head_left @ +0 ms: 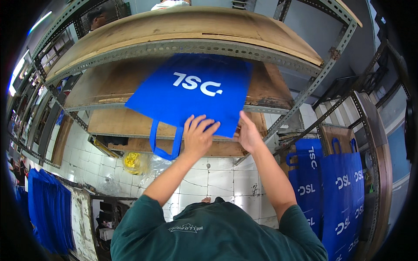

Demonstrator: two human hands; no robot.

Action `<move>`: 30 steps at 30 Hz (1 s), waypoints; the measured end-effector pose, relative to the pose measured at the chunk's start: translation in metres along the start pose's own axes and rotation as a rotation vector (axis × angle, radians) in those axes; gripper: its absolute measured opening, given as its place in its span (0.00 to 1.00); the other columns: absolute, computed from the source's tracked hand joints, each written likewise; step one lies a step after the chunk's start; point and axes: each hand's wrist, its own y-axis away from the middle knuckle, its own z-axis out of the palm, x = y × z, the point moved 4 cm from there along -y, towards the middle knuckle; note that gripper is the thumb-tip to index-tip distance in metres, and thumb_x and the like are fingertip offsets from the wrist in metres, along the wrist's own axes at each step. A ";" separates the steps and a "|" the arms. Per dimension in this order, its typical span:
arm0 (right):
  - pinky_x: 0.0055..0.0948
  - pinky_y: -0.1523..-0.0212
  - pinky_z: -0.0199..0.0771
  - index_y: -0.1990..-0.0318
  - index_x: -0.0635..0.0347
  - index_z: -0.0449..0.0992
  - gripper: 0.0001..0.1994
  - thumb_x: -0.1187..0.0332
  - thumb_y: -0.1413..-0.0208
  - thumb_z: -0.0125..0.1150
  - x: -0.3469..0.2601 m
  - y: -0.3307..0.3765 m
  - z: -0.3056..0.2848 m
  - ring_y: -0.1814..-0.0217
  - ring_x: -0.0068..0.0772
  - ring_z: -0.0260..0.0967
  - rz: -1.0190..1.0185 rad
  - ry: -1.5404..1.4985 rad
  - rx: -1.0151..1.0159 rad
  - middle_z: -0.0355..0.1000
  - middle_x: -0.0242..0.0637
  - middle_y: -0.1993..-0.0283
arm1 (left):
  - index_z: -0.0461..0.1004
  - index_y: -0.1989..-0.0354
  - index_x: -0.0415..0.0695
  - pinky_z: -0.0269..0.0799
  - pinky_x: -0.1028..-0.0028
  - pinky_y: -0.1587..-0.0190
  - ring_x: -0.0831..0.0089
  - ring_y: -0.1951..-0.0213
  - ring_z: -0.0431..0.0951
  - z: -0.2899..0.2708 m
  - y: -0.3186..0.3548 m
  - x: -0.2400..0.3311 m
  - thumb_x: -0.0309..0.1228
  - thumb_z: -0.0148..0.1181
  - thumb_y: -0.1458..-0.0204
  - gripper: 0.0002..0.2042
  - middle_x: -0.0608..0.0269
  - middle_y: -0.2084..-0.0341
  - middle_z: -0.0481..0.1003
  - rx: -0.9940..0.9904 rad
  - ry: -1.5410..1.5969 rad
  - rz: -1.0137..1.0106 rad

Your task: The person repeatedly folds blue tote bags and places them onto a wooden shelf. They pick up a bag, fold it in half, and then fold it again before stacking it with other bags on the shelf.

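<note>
A blue fabric tote bag [191,95] with white lettering lies on the middle shelf, its near end jutting past the shelf's front edge. One handle loop [166,145] hangs toward me at its near left. My left hand [199,137] rests on the near end of the bag beside this loop, fingers spread over the top. My right hand [249,134] is upright at the bag's near right edge, its fingers extended and apart. Whether some of its fingertips touch the bag's underside is hidden.
A wooden upper shelf [183,28] overhangs the bag, framed by perforated metal posts [300,98]. Printed blue bags [342,191] hang at the right. A stack of blue bags [50,209] is at lower left. A yellow bundle in plastic [132,162] sits on the tiled floor.
</note>
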 end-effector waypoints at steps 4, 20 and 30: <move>0.33 0.47 0.65 0.43 0.58 0.60 0.24 0.75 0.50 0.52 -0.005 -0.006 0.003 0.48 0.34 0.63 -0.331 0.080 0.086 0.65 0.38 0.50 | 0.77 0.60 0.57 0.64 0.60 0.53 0.65 0.57 0.70 -0.033 0.036 0.039 0.29 0.62 0.61 0.16 0.66 0.64 0.72 0.047 0.196 0.027; 0.31 0.37 0.54 0.35 0.59 0.47 0.41 0.88 0.63 0.48 -0.029 0.160 -0.076 0.36 0.34 0.54 -0.259 0.288 0.115 0.57 0.41 0.40 | 0.61 0.44 0.39 0.67 0.62 0.48 0.61 0.51 0.72 -0.029 0.174 -0.096 0.46 0.55 0.49 0.29 0.52 0.51 0.69 -0.301 1.765 -1.550; 0.33 0.36 0.50 0.34 0.60 0.46 0.41 0.88 0.61 0.48 0.059 0.244 -0.190 0.33 0.35 0.50 -0.156 0.411 0.010 0.54 0.41 0.36 | 0.59 0.44 0.36 0.70 0.66 0.50 0.60 0.56 0.74 -0.099 0.065 0.057 0.23 0.61 0.71 0.37 0.52 0.56 0.71 -0.450 1.252 -1.287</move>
